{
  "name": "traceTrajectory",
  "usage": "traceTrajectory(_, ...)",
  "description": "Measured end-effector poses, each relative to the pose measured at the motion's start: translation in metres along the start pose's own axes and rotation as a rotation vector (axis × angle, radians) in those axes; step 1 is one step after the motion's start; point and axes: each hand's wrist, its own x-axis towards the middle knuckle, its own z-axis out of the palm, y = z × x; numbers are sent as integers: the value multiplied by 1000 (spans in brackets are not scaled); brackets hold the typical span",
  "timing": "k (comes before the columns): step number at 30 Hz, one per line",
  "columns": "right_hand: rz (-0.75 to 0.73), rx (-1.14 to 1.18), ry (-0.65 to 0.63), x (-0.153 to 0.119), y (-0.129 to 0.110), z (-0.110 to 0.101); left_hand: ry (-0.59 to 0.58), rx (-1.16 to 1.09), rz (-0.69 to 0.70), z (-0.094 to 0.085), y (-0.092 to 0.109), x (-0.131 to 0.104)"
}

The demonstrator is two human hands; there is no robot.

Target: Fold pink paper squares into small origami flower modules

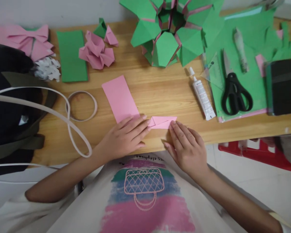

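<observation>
A small folded strip of pink paper (163, 122) lies flat on the wooden table near its front edge. My left hand (126, 136) rests with stretched fingers, their tips at the strip's left end. Under those fingers is the lower edge of a flat pink paper rectangle (121, 98). From the other side, my right hand (188, 147) presses its fingertips on the strip's right end, fingers extended and thumb apart. Neither hand is closed around anything.
Behind stands a green and pink folded-paper model (166, 45). To the right are a glue tube (203, 98), black-handled scissors (234, 90) and a dark phone-like object (281, 87). At left lie a tape ring (95, 106), white cables (63, 111), green paper (72, 56) and pink folded pieces (97, 51).
</observation>
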Motion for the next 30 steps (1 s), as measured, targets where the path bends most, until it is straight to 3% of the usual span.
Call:
traceTrajectory(6, -19, -30, 6, 2, 0, -1, 26, 52, 29, -1, -3, 0)
traceTrajectory(30, 1, -55, 18, 4, -3, -1, 67, 13, -64, -1, 4, -2)
